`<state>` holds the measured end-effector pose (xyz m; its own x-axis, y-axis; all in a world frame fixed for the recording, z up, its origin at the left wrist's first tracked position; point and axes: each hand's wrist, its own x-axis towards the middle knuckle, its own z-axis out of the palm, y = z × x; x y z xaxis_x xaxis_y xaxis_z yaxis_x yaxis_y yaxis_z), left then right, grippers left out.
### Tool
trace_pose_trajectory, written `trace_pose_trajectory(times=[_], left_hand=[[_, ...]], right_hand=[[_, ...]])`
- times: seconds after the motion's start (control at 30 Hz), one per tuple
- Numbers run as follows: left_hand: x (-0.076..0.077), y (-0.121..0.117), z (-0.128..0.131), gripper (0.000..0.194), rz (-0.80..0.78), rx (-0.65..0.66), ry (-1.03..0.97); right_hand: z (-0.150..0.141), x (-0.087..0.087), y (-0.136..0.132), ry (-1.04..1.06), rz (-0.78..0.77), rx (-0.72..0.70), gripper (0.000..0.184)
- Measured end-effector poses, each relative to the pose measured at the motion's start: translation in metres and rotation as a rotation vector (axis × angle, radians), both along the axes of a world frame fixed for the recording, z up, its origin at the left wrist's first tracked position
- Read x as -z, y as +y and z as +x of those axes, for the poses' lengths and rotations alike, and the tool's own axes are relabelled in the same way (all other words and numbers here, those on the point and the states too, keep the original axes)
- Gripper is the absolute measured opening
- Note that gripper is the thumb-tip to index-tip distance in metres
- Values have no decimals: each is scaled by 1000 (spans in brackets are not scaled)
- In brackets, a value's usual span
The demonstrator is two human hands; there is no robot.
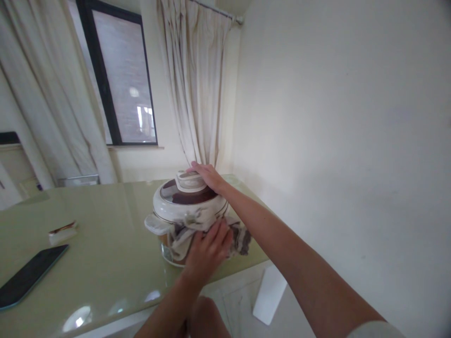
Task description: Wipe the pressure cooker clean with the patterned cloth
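A white, rounded electric cooking pot (165, 211) with a dark see-through panel in its lid (172, 191) stands near the right end of the table. On top of the lid, my right hand (208, 177) holds the white lid handle (190, 183), its fingers over the far side. My left hand (211, 244) presses a crumpled patterned cloth (241, 239) against the front of the pot. The cloth covers much of the pot's front, and a side handle (157, 224) sticks out at the left. Part of the left fingers is sunk in the cloth.
The glossy green tabletop (116, 234) carries a dark phone or tablet (31, 274) and a small whitish packet (63, 233) on the left. A plain wall (334, 117) runs along the right. Behind the table hang curtains (200, 94) beside a window (123, 75).
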<state>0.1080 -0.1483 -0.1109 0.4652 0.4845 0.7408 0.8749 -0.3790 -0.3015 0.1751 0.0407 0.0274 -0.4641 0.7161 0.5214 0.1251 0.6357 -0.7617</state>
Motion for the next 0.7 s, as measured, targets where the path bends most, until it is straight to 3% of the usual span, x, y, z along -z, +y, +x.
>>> trace_pose_trajectory(times=[0.1,0.2,0.27,0.47,0.57,0.7], left_hand=[[21,-20,-53,38,125,-84,-146],[18,-29,-73,40,124,-130,-207],[4,-28,-61,41,100,-159,-196],[-39,-12,17,32,-4,-193,-5],[-45,-3,34,28,-12,-154,42],[-40,-10,20,27,8,-158,-19]], right_hand=[[0,-1,-2,18,-9,-15,69],[0,-2,-4,34,-18,-27,69],[0,-1,-4,34,-25,-26,69],[-1,-1,-4,34,10,-36,70],[0,0,-4,30,6,-40,71],[0,1,-2,48,-16,-56,71]])
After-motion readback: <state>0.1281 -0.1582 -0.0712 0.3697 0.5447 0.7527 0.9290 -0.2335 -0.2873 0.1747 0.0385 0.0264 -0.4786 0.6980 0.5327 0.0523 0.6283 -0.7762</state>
